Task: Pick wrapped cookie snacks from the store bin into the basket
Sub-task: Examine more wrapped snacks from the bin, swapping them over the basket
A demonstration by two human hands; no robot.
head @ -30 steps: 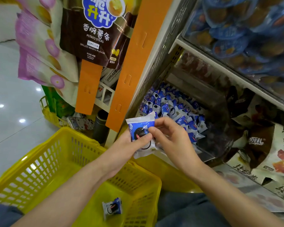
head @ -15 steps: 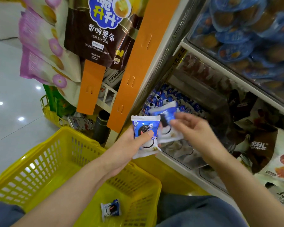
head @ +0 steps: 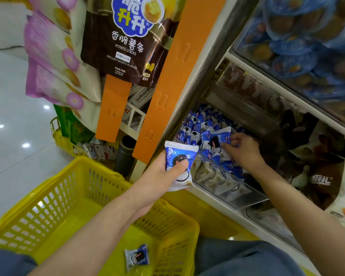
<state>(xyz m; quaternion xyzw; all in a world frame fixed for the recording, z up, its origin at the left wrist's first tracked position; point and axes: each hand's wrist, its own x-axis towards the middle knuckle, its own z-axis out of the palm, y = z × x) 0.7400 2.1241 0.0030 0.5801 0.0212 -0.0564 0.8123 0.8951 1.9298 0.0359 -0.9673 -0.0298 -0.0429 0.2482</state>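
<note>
Your left hand is wrapped around a blue-and-white cookie packet, with the thumb pressed across its face. It appears to hang over the far rim of the yellow basket, close to the shelf. Your right hand is down in the store bin, fingertips pinching the edge of a second packet on top of the heap. One loose packet lies on the basket floor.

The main risk, as I judge it, sits in your left hand: the wrapper looks slick and only a thumb clamps it. If you pass another packet into that hand, one could slide out and drop between basket and shelf instead of inside. On the right, an edge pinch may slip, or drag neighbouring packets over the bin's clear front wall.
</note>
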